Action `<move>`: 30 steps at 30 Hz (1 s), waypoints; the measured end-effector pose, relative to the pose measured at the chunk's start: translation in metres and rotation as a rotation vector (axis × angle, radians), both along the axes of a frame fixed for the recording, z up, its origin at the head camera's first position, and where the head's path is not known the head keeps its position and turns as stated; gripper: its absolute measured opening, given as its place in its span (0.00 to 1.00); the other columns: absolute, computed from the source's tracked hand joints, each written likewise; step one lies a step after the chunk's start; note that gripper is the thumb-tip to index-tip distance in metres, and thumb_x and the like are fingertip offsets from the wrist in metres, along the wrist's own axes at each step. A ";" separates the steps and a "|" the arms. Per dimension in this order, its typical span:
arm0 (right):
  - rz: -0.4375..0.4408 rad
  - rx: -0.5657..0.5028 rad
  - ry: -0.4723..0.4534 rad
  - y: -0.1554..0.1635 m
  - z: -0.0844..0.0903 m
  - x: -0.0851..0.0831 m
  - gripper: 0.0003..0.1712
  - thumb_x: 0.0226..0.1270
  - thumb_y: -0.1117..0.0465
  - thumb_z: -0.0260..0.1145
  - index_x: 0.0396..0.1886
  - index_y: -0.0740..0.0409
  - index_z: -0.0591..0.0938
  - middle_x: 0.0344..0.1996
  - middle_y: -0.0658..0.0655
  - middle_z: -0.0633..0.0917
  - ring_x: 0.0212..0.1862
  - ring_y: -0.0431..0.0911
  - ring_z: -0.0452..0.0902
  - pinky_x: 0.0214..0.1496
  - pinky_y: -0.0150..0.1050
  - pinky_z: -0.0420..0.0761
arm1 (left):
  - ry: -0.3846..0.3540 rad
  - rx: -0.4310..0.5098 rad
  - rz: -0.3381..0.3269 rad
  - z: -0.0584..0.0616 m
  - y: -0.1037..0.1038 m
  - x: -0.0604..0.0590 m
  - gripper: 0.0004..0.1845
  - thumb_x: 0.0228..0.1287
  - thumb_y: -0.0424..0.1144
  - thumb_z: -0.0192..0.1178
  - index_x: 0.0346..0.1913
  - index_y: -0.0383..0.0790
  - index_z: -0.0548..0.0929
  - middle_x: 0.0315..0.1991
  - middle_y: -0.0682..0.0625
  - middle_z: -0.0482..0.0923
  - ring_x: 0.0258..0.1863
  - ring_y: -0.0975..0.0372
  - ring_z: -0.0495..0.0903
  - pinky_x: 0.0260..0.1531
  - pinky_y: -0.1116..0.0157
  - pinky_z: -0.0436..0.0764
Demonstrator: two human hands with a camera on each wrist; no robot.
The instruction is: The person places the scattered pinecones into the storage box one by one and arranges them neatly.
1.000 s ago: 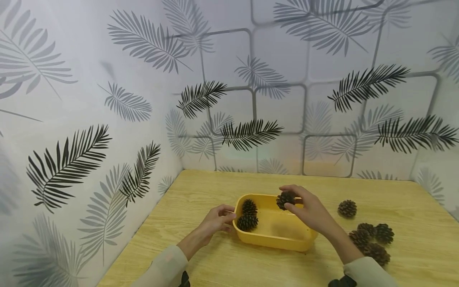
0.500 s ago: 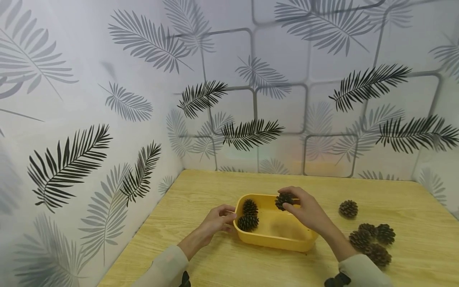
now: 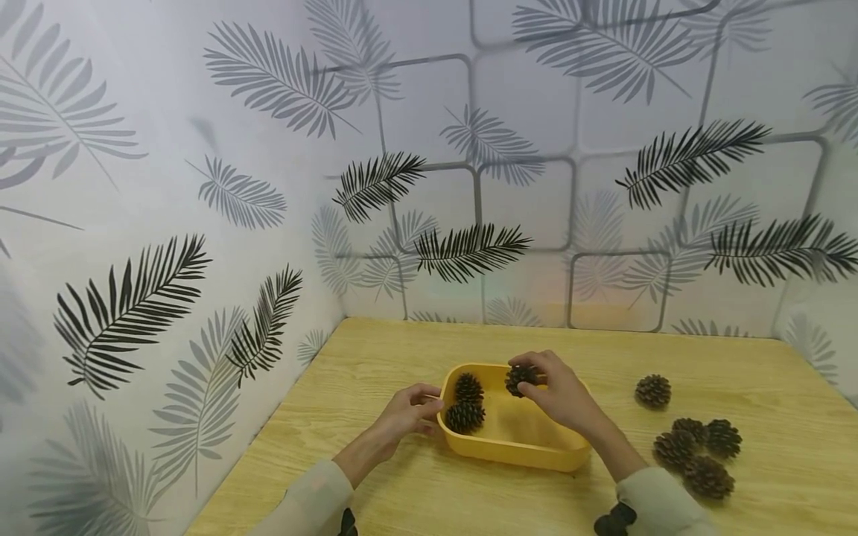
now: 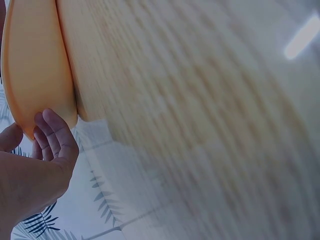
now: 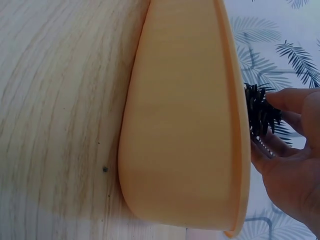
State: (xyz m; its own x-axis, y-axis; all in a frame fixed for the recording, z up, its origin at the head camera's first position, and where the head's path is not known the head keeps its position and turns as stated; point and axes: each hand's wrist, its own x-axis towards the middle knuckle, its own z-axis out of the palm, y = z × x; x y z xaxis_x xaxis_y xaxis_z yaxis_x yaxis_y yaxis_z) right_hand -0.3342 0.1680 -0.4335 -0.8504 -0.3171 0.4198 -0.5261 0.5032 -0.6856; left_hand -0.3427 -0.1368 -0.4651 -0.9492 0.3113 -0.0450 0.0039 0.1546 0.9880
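A yellow plastic basin sits on the table, with two pine cones lying at its left end. My left hand holds the basin's left end; in the left wrist view its thumb is at the rim and its fingers lie against the outer wall. Over the basin's far side, my right hand pinches a dark pine cone between thumb and fingers. The right wrist view shows this pine cone just past the basin's rim, partly hidden by it.
Right of the basin, a single pine cone lies apart from a cluster of several pine cones nearer the front. Leaf-patterned walls border the wooden table at the back and left.
My right hand has moved slightly left over the basin, carrying the pine cone toward the two lying there. The left hand stays at the basin's end.
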 end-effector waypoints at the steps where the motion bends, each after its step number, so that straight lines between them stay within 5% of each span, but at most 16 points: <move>1: -0.002 0.005 -0.001 -0.001 -0.001 -0.001 0.21 0.72 0.72 0.66 0.63 0.63 0.81 0.52 0.64 0.78 0.54 0.59 0.81 0.60 0.57 0.84 | 0.000 -0.001 0.001 0.000 0.000 0.000 0.22 0.77 0.39 0.62 0.66 0.29 0.76 0.51 0.41 0.80 0.41 0.59 0.84 0.44 0.56 0.89; 15: -0.047 0.054 0.013 -0.011 -0.006 -0.001 0.20 0.71 0.72 0.68 0.61 0.62 0.82 0.55 0.63 0.82 0.56 0.60 0.80 0.60 0.60 0.81 | 0.002 -0.010 0.005 0.001 0.000 0.002 0.23 0.77 0.39 0.62 0.66 0.29 0.76 0.51 0.41 0.80 0.40 0.59 0.84 0.44 0.56 0.89; 30: -0.089 0.060 -0.076 -0.025 -0.019 -0.009 0.20 0.69 0.72 0.70 0.60 0.66 0.81 0.55 0.67 0.81 0.54 0.62 0.80 0.58 0.59 0.83 | 0.001 0.004 -0.005 0.000 -0.002 0.003 0.23 0.78 0.39 0.61 0.67 0.29 0.76 0.51 0.41 0.79 0.41 0.60 0.84 0.43 0.58 0.89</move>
